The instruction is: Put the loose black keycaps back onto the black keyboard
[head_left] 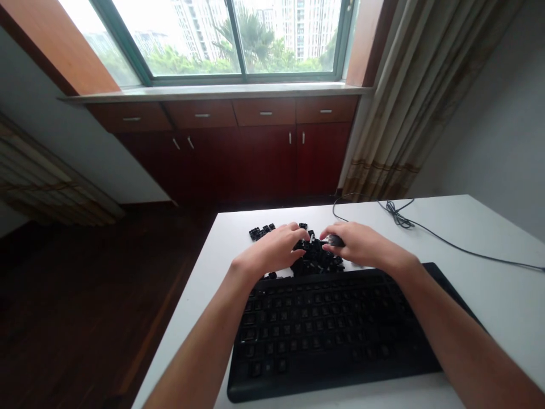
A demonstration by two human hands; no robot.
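Note:
A heap of loose black keycaps point(317, 260) lies on the white table behind a black keyboard point(315, 324). Over the heap's left side, my left hand point(283, 244) has its thumb and fingers curled around something small and dark that I cannot make out. A small whitish piece shows by its fingertips. My right hand point(357, 241) grips a tool with a dark rounded handle point(336, 241), its thin end pointing left toward the left fingertips. The tool's exact kind is unclear. Bare key posts show on the keyboard, and my right forearm covers part of its right side.
A few more keycaps point(261, 231) lie to the left of the heap. A black cable point(398, 216), partly bundled, runs across the right of the white table point(489, 233). Beyond stand red-brown cabinets point(264, 159) under a window, with a curtain point(395, 113) at the right.

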